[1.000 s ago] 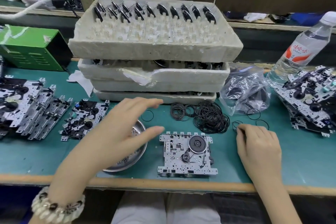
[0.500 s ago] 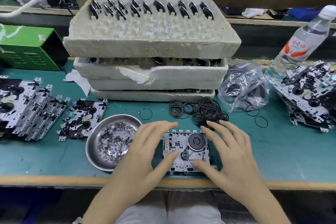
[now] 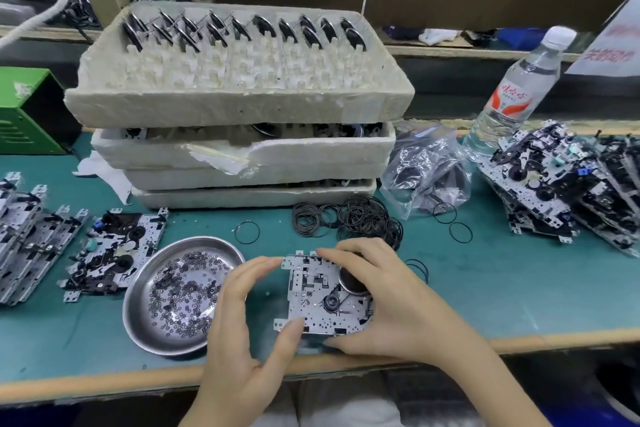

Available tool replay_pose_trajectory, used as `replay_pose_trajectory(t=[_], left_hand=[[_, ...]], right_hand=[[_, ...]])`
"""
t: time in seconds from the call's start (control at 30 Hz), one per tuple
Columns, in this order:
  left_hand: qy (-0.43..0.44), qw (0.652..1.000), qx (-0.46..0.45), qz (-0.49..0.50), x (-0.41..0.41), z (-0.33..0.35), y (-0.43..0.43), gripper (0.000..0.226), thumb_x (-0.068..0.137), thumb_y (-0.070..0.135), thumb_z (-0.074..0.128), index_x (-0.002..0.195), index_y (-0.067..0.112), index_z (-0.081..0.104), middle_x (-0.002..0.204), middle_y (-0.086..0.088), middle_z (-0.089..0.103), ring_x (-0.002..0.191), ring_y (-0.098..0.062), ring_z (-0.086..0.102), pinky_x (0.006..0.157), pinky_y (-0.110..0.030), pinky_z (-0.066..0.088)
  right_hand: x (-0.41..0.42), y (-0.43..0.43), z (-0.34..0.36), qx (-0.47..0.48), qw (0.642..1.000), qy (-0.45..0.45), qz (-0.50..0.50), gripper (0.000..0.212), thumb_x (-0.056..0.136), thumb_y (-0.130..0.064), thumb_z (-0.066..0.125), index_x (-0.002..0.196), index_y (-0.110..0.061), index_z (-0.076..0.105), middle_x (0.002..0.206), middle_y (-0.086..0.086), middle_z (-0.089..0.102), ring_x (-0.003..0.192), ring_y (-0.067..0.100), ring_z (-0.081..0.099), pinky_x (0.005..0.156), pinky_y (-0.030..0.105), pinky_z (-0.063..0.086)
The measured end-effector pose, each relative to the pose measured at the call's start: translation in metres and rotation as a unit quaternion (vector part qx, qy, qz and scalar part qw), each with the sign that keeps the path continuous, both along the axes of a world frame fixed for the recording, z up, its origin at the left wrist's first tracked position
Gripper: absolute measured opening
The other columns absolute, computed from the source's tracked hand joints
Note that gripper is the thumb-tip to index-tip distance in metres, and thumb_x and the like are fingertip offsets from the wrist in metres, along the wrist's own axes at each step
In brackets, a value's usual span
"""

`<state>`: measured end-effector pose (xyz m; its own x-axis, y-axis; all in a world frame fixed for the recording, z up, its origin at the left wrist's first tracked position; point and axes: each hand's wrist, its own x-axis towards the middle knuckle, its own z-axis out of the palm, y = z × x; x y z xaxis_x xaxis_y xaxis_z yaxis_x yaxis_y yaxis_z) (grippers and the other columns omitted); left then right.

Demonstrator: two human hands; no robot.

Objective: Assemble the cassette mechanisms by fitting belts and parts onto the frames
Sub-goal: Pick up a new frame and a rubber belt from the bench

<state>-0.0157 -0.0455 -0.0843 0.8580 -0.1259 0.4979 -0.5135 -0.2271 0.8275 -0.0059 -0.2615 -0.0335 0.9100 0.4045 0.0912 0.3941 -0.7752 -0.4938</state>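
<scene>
While the steel dish of small washers is sitting just left of the cassette frame, the left hand is pinching that frame's left edge. Its forefinger is on the far corner and its thumb on the near one, with the other fingers hanging loose.

The frame is lying at the near edge of the green mat, plate side up, with its sides squared to that edge. It is showing almost square here, so I am not calling a long axis.

Towards the frame's right side, the dark flywheel and a small black pulley just nearer the person are standing close together. I judge that the belt-fitting is turning on that short gap.

The right hand is gripping the frame's right side, fingers curled over the far edge and flywheel, thumb along the near edge. That is making it the nearer hand to both wheels.

Just behind the frame, the pile of rubber belts is lying near.

The right fingers are hiding much of the flywheel. Dark lines between pulley and flywheel may be a belt, but I cannot tell. A loop is peeking out right of the knuckles, and I cannot tell whether it is held or loose.
</scene>
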Motion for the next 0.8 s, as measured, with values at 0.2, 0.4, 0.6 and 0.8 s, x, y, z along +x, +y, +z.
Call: replay_pose_trajectory(t=[0.2, 0.4, 0.6, 0.8], left_hand=[[-0.019, 1.0, -0.002, -0.018, 0.002, -0.007, 0.003, 0.058, 0.085, 0.031, 0.061, 0.141, 0.034, 0.044, 0.137, 0.001, 0.053, 0.13, -0.031, 0.051, 0.107, -0.047, 0.042], [-0.018, 0.998, 0.055, -0.04, 0.002, -0.003, 0.0, 0.058, 0.083, 0.033, 0.062, 0.139, 0.028, 0.047, 0.134, -0.002, 0.055, 0.129, -0.026, 0.051, 0.107, -0.034, 0.04], [-0.013, 0.995, 0.088, -0.04, 0.002, 0.004, -0.002, 0.057, 0.083, 0.038, 0.062, 0.134, 0.016, 0.049, 0.131, -0.005, 0.056, 0.129, -0.019, 0.05, 0.108, -0.025, 0.036], [-0.015, 0.993, 0.116, -0.035, 0.002, 0.007, -0.003, 0.054, 0.081, 0.036, 0.06, 0.129, 0.01, 0.054, 0.131, -0.001, 0.056, 0.127, -0.018, 0.051, 0.108, -0.02, 0.033]], right_hand=[[-0.025, -0.071, 0.02, 0.012, 0.979, -0.074, -0.19, 0.088, 0.053, -0.044, 0.093, 0.132, -0.024, 0.059, 0.123, -0.007, 0.052, 0.115, 0.01, 0.048, 0.1, 0.005, 0.025], [-0.05, -0.157, 0.021, -0.091, 0.946, -0.016, -0.312, 0.075, 0.051, -0.053, 0.088, 0.119, -0.027, 0.069, 0.118, -0.002, 0.059, 0.111, 0.027, 0.053, 0.096, 0.031, 0.035], [-0.059, -0.223, 0.015, -0.242, 0.91, 0.095, -0.322, 0.084, 0.062, -0.049, 0.085, 0.136, -0.045, 0.047, 0.146, 0.011, 0.048, 0.137, 0.042, 0.037, 0.111, 0.059, 0.03], [-0.065, -0.188, 0.003, -0.28, 0.883, -0.101, -0.363, 0.088, 0.04, 0.022, 0.078, 0.119, -0.015, 0.071, 0.122, 0.028, 0.062, 0.108, 0.054, 0.052, 0.087, 0.067, 0.047]])
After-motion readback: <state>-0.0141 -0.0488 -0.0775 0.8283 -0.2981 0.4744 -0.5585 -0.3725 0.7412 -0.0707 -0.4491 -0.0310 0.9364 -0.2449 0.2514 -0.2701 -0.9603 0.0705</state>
